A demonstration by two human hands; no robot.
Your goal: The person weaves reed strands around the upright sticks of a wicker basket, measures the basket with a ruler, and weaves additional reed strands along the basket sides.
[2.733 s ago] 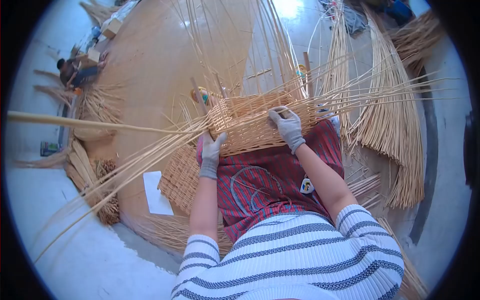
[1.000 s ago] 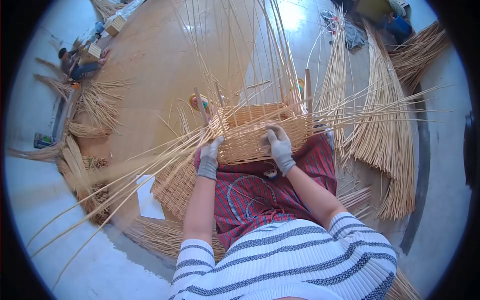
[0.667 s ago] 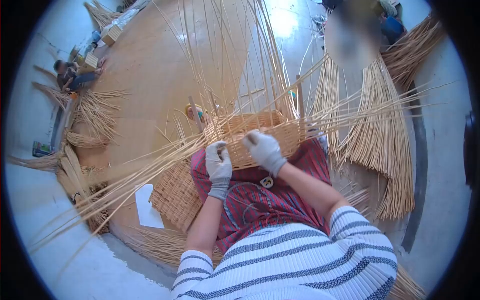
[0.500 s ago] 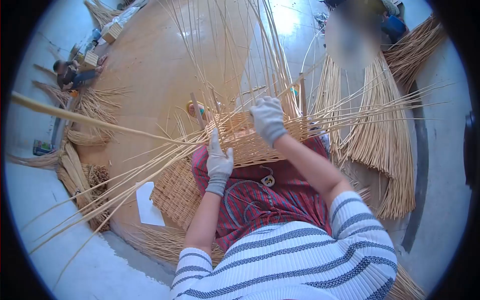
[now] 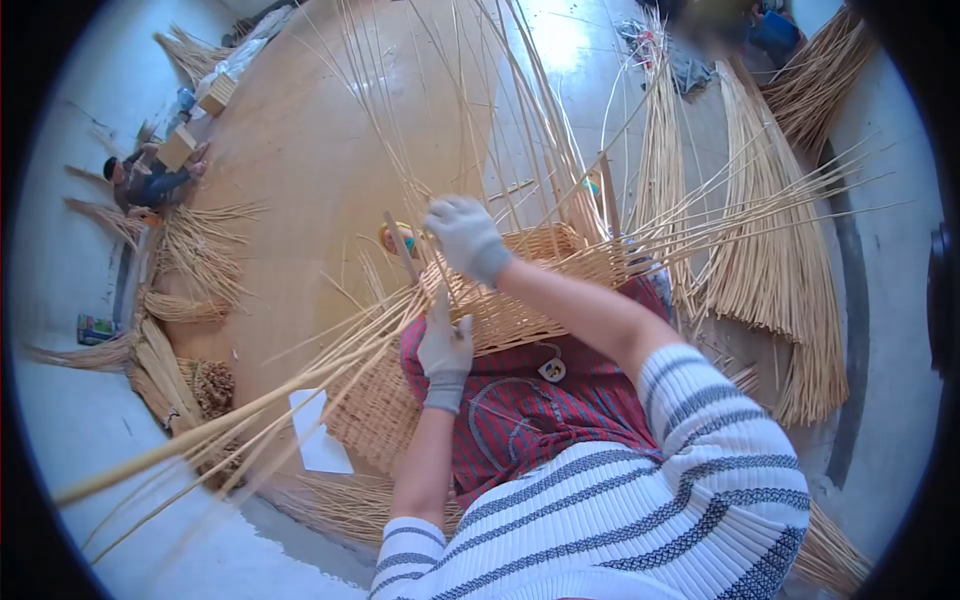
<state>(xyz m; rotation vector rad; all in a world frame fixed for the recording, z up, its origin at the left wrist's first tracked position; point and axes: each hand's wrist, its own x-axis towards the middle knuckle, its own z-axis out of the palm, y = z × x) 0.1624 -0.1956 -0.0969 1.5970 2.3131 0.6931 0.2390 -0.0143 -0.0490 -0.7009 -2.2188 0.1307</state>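
Wickerwork filled your lap: a pale tan, box-shaped cane basket (image 5: 502, 323) rested over the far edge of the red-and-blue striped cloth apron (image 5: 595, 408). Your left hand (image 5: 445, 348), gloved in pale grey knit, lay against the basket's near left corner, thumb apart from the raised index finger; whether the other fingers gripped the wall could not be told. Your right hand (image 5: 463, 238), gloved alike, reached across above the basket's left end, fingers curled, and blur hid whether they were clamped on anything. Long straw-coloured canes (image 5: 330, 367) fanned out past that left end. Working well here probably meant bracing the corner with your left hand, keeping the loose lengths uncrossed, and drawing each snugly around the brown wooden stake (image 5: 401, 247) without kinking it.
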